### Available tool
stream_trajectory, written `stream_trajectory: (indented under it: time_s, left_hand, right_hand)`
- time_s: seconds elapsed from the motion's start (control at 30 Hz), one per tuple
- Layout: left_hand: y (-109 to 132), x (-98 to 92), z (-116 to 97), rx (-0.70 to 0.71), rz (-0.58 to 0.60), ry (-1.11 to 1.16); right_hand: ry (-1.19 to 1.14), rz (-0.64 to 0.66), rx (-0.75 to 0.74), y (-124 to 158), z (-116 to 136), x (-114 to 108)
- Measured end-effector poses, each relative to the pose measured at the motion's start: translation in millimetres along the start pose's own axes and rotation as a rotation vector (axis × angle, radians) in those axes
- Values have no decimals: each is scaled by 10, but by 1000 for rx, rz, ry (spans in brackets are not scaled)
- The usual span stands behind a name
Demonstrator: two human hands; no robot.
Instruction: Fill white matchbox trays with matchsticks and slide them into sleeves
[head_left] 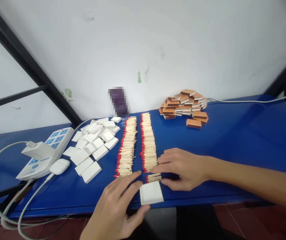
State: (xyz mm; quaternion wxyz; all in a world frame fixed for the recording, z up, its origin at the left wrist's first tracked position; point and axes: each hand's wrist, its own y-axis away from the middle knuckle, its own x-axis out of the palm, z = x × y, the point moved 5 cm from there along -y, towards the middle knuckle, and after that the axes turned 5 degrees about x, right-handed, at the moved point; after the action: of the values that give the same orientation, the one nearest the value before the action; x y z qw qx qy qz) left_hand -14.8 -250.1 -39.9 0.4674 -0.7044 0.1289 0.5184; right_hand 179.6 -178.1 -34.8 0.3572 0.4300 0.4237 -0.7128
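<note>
Two long rows of red-tipped matchsticks, a left row (pixel 127 146) and a right row (pixel 148 140), run away from me on the blue table. A small group of matchsticks (pixel 154 178) lies apart at the near end of the right row. Just in front of it is a white inner matchbox tray (pixel 152 193). My left hand (pixel 119 203) is at the tray's left side, fingers apart, index fingertip by its far left corner and thumb by its near edge. My right hand (pixel 183 168) rests fingers outstretched, fingertips touching the plain ends of the matchsticks.
White inner trays (pixel 91 171) lie heaped at the left. Orange matchbox sleeves (pixel 174 103) are piled by the wall. A power strip (pixel 57 133) with a plugged charger (pixel 39 150), cables and a white earphone case (pixel 59 166) is far left. A blurred dark rectangle (pixel 119 101) leans on the wall.
</note>
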Motion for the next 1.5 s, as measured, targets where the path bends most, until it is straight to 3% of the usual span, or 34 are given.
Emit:
stream_trajectory:
  time_s: [0.3,1.5]
  left_hand:
    - [-65,54,-61,26,95,-41]
    - [-68,2,-118,82,41,-149]
  right_hand:
    - [54,-13,0,4,21,-11]
    - [131,-21,-83,-10,60,17]
